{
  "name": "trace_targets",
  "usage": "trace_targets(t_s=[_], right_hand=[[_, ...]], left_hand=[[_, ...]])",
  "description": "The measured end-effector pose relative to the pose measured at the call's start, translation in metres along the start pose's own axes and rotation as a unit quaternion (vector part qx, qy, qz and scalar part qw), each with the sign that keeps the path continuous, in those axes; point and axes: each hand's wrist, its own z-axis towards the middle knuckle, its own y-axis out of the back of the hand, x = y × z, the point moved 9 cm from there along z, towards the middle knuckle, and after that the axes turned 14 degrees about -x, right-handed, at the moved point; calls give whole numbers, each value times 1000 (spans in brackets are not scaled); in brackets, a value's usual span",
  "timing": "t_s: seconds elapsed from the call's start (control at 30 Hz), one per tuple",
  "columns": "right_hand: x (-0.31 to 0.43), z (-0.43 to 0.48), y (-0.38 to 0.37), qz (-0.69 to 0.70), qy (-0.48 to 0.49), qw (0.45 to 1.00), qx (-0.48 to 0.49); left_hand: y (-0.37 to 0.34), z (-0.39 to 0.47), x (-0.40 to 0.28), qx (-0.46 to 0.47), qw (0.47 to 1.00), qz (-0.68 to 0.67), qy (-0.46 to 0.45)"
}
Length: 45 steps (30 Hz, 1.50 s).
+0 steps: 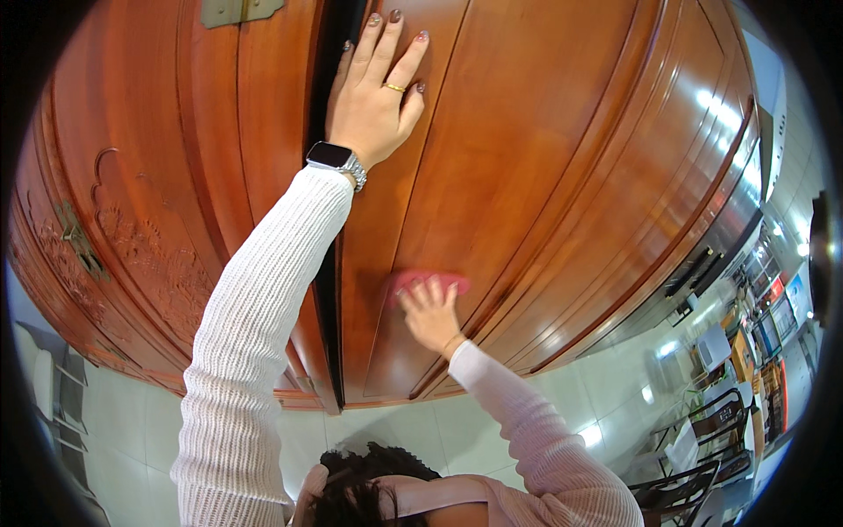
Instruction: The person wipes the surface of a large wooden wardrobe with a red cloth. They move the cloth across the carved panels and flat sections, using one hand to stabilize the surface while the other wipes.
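A large reddish-brown wooden cabinet door (520,145) fills the middle of the view, its surface smooth and glossy. Near the top, my left hand (372,99) rests flat on the door's edge strip, fingers apart and nothing held. It wears a gold ring, and a smartwatch (329,155) sits on the wrist. Lower down, my right hand (431,316) presses a pink cloth (454,282) against the door panel. The cloth and fingertips are slightly blurred. Along the door's edge, below my left hand, runs a dark gap (327,316).
Left of the gap is another cabinet front with carved panels (145,257) and a brass plate (240,10). Pale floor tiles (388,428) lie below. Dark wooden chairs (718,421) and a cluttered table stand at right; a white chair (46,388) is at far left.
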Motion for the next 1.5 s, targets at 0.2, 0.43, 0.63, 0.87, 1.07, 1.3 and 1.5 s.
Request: trace_targets(t_s=[0.2, 0.43, 0.63, 0.87, 1.07, 1.3, 1.5], right_hand=[[36, -19, -13, 100, 156, 982, 27], [-80, 74, 83, -6, -73, 976, -203], [-180, 68, 119, 32, -317, 868, -381], [-155, -21, 33, 83, -471, 792, -378], [-100, -112, -62, 189, -654, 676, -282], [-20, -189, -218, 554, -775, 63, -298], [-12, -121, -167, 725, -655, -126, -174]], left_hand=[[-3, -1, 1, 15, 1000, -5, 7], [-3, -2, 0, 10, 1000, 13, -6], [-3, -1, 0, 22, 1000, 16, -3], [-4, -4, -1, 15, 1000, 18, -14], [-5, -3, 0, 15, 1000, 19, -16], [-3, -2, -2, 10, 999, 16, -29], [-3, 0, -4, 9, 999, 16, -34]])
